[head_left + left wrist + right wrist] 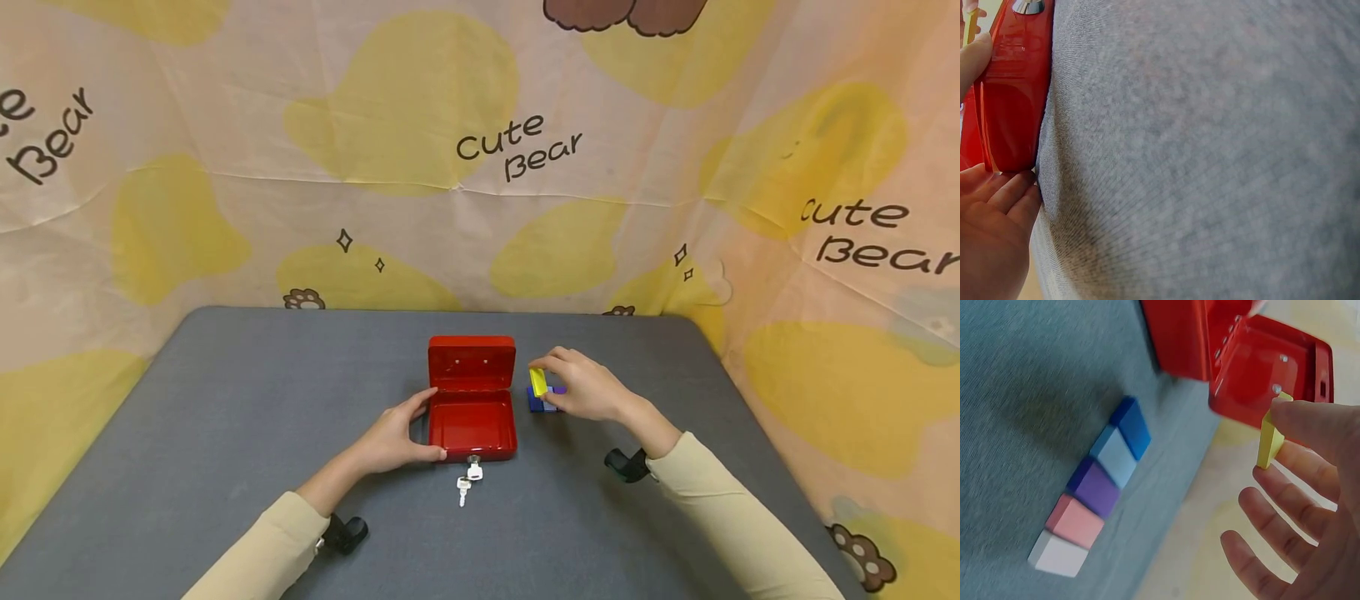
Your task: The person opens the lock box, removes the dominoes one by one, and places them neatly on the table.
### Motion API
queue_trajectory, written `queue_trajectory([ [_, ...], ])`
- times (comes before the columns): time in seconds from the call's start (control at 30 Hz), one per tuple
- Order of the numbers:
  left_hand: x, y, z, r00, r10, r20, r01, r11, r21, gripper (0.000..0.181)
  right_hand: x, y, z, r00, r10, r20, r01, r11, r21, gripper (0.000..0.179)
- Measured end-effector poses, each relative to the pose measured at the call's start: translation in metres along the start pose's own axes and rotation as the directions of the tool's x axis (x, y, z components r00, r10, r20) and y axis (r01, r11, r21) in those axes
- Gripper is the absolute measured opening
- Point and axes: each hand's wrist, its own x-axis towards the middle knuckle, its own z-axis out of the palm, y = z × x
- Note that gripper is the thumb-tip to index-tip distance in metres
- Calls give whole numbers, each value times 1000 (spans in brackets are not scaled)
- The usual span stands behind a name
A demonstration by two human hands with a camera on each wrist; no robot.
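Note:
A red metal cash box [472, 456] stands with its lid [472, 354] raised at the back, its tray bare. My left hand [390, 437] holds the box's left side, thumb at the front corner and fingers farther back. Above a row of blocks, right of the box, my right hand [588, 390] pinches a yellow block [1268, 440] between thumb and fingertips. The right wrist view shows the row on the table: a dark blue block [1132, 428], a light blue block [1113, 456], a purple block [1093, 486], a pink block [1075, 522] and a white block [1060, 554].
Keys [463, 487] hang from the lock at the box's front and lie on the grey table [247, 417]. A patterned cloth [405, 117] rises behind the table and along its sides.

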Motion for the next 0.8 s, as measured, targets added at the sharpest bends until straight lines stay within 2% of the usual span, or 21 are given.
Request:
queue_trajectory([
  [0.43, 0, 0, 0, 1000, 7, 0, -7, 1000, -18, 92, -18, 27, -3, 999, 33, -20, -31, 998, 50, 41],
  [0.8, -2, 0, -1, 1000, 9, 9, -9, 999, -32, 92, -34, 48, 5, 994, 103, -28, -100, 990, 100, 43],
])
